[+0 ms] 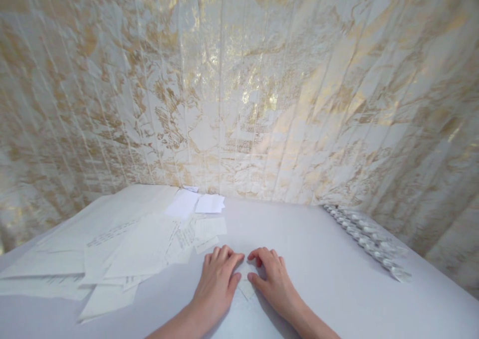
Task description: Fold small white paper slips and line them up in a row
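A small white piece of paper point(245, 290) with faint crease lines lies between my two hands at the front middle of the table. My left hand point(220, 274) is on its left side, the fingers curled and the thumb close to the index finger at the paper's edge. On the other side, my right hand point(272, 278) bends its fingers and thumb at the right edge. The fingertips of both hands are close together but apart. Part of the paper is hidden under the fingers.
Many loose sheets of printed paper point(142, 239) overlap across the left of the white table point(299, 259). Small white slips point(210, 203) lie at their far right end. Rows of small folded pieces point(366, 237) stand at the right. A patterned curtain point(239, 89) hangs behind.
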Motion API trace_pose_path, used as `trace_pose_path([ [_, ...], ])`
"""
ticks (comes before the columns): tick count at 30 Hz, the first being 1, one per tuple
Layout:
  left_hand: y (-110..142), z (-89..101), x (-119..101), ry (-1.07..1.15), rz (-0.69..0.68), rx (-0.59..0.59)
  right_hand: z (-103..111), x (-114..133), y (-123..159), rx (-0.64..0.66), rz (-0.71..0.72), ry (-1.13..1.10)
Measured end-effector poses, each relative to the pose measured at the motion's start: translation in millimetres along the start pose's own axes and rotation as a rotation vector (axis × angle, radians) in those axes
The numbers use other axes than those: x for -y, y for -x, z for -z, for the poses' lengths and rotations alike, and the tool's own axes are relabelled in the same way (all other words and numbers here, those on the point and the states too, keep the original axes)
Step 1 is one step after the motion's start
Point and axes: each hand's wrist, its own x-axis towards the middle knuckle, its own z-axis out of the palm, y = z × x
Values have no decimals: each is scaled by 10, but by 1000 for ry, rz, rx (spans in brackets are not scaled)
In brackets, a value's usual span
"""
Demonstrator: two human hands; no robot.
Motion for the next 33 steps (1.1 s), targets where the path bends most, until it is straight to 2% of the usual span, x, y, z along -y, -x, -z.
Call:
trace_pose_path([
  [4,-10,-5,6,-2,5,24,53,-91,53,61,21,-88],
  [12,-23,-9,68,94,-91,59,82,-141,96,56,39,-103],
  [14,-25,8,83,204,-65,56,89,-141,86,55,62,-141],
  [17,-31,38,71,497,22,61,87,-121,74,92,109,-237],
  [20,-36,46,34,764,41,68,51,-82,82,106,88,-338],
  [23,-26,18,13,802,27,69,21,-66,103,18,68,-386],
  [25,-9,-14,11,704,39,20,24,-79,108,-63,195,-227],
  [27,12,-48,9,576,31,-40,33,-97,101,-126,382,88],
  [29,30,-77,1,462,-3,-51,30,-101,91,-143,500,374],
  [31,41,-97,-12,348,-37,-8,19,-88,91,-111,518,495],
  [33,42,-104,-19,229,-45,36,20,-63,106,-41,485,460],
])
